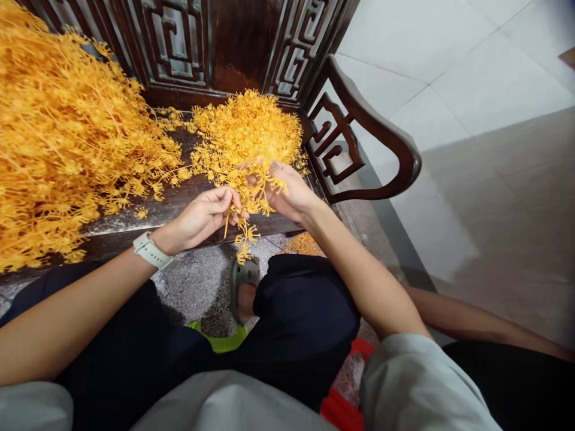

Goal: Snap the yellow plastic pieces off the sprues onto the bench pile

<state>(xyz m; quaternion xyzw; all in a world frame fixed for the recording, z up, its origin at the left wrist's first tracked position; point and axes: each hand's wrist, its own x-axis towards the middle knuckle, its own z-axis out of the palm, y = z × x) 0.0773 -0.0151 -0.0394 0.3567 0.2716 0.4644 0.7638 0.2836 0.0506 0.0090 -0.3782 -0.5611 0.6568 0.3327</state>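
Observation:
My left hand [204,216], with a pale watch strap on its wrist, is closed in a pinch on a yellow plastic flower sprig [245,234]. The sprig's branched end dangles below the fingers, and a thin stem sticks down beside it. Just to the right, my right hand [293,190] is curled around more yellow sprigs [271,184], its fingertips partly hidden by them. Behind both hands lies a smaller pile of yellow sprigs [251,129]. A much larger heap of the same sprigs [76,143] fills the left.
The piles rest on a dark wooden bench [135,222] with a carved back [242,45] and a curved armrest [381,126]. Yellow bits [303,243] lie on the floor below. Another person's arm [476,317] is at the right. Something red [341,410] sits beside my leg.

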